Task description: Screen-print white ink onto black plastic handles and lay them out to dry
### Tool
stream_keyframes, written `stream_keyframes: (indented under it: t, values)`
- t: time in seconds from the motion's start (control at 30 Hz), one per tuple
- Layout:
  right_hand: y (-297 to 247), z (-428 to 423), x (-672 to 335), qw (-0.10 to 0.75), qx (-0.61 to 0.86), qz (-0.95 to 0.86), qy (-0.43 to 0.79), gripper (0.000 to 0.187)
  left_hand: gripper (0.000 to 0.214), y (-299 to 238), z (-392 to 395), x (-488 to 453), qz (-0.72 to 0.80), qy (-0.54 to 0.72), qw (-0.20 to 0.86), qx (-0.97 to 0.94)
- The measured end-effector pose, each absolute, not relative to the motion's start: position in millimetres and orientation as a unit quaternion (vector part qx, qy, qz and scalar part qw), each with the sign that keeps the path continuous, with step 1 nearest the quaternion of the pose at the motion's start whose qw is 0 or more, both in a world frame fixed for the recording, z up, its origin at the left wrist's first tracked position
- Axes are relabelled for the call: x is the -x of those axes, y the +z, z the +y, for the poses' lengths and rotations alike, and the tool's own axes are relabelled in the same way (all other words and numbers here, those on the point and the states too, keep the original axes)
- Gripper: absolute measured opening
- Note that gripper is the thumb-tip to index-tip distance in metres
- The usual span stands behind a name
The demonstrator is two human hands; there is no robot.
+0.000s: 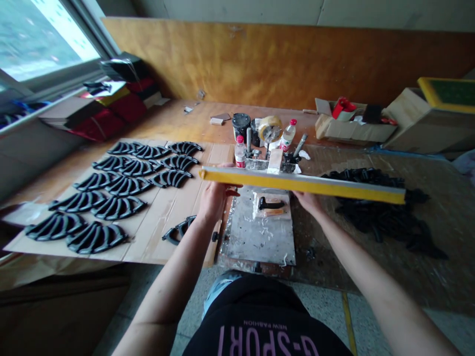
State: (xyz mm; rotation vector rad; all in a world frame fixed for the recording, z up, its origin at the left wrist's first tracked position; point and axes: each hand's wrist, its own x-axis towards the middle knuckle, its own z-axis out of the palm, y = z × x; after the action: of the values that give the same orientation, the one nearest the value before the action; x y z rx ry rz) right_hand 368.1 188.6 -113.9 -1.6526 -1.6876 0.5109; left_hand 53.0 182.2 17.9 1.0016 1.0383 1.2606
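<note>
A long yellow-and-silver frame, seen edge-on, crosses in front of me above the bench. My left hand is at its left end, with fingers showing above and below the bar; the hand seems closed on it. My right hand is under the middle of the bar, which hides most of its fingers. Between my hands a small black curved part lies on a pale block on the scuffed metal plate. Behind the frame stand metal clamps.
Black ribbed wing-shaped parts lie in rows on cardboard at left; another lies by my left forearm. More black parts are heaped at right. Bottles, a tape roll and an open box stand behind.
</note>
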Motion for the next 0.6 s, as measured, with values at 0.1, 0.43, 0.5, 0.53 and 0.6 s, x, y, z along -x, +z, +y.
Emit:
stream_keyframes:
  t: [0.1, 0.43, 0.5, 0.53, 0.6]
  values:
    - [-134, 167, -334, 0.256, 0.605, -0.74, 0.145, 0.034, 0.055, 14, 185, -64, 0.458, 0.553, 0.578, -0.388]
    - [-98, 106, -238, 0.199, 0.392, -0.895, 0.082, 0.018, 0.032, -94, 81, -67, 0.563, 0.343, 0.734, -0.163]
    - [-108, 110, -268, 0.198, 0.407, -0.887, 0.094, 0.02, 0.031, -107, 71, -32, 0.613, 0.36, 0.683, -0.171]
    - [-114, 114, -295, 0.195, 0.461, -0.861, 0.092, 0.021, 0.034, -114, 67, -8, 0.653, 0.366, 0.64, -0.171]
    - [-126, 124, -367, 0.186, 0.637, -0.746, 0.057, 0.026, 0.036, -131, 59, 46, 0.737, 0.372, 0.541, -0.162]
